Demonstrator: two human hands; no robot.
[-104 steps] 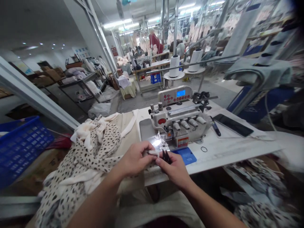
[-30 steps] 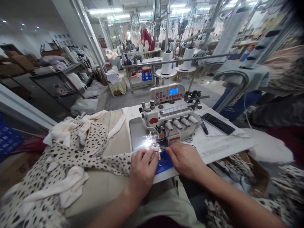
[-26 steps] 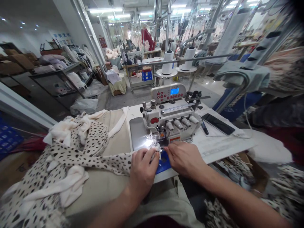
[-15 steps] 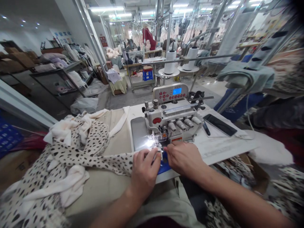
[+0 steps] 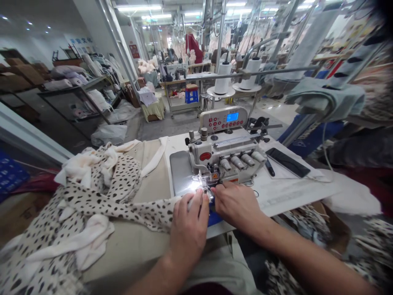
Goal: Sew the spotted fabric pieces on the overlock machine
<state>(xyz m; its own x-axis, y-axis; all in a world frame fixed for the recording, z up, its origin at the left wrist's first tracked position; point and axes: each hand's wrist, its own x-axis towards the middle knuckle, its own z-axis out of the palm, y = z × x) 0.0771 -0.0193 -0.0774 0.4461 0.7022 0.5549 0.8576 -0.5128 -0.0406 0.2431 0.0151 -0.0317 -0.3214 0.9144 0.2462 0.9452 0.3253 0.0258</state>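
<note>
A white overlock sewing machine [image 5: 225, 153] stands on the table, its lamp shining on the presser-foot area. My left hand [image 5: 190, 217] is closed on the end of a cream fabric with black spots [image 5: 150, 213], right in front of the needle area. Beside it, my right hand [image 5: 235, 203] is closed, thumb and fingers pinched together near the presser foot. What lies between those right fingertips is too small to make out. The spotted fabric runs left from my left hand into a heap with cream fleecy strips [image 5: 95, 237].
A dark phone [image 5: 287, 162] and a black pen-like tool [image 5: 269, 167] lie right of the machine. White thread cones [image 5: 222, 80] stand behind it. A box of spotted scraps [image 5: 313, 225] sits below the table's right edge. A metal pole [image 5: 119, 45] rises at left.
My left hand has shifted slightly, its fingers stretching further forward toward the presser foot. My right hand stays nearly in place. The view has turned slightly.
</note>
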